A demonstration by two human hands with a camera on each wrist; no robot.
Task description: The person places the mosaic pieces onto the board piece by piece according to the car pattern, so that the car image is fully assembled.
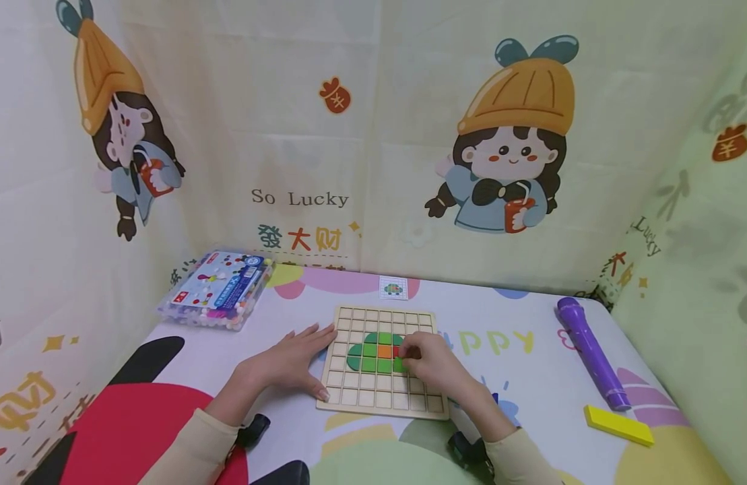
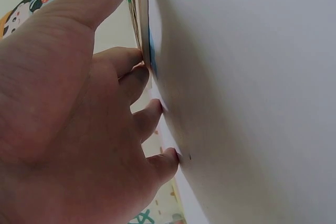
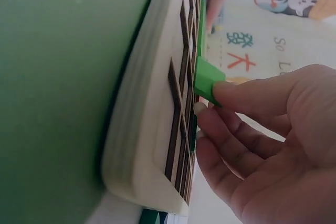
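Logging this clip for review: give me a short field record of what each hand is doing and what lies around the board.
left hand: flat on the table, fingers against the left edge of the wooden grid board
right hand: pinches a green block at the board
board contents: green and orange pieces in the middle cells
right of board: purple flashlight, yellow block
far left: clear box of pieces

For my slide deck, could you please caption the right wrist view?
Right hand pinches a green block against the wooden grid board.
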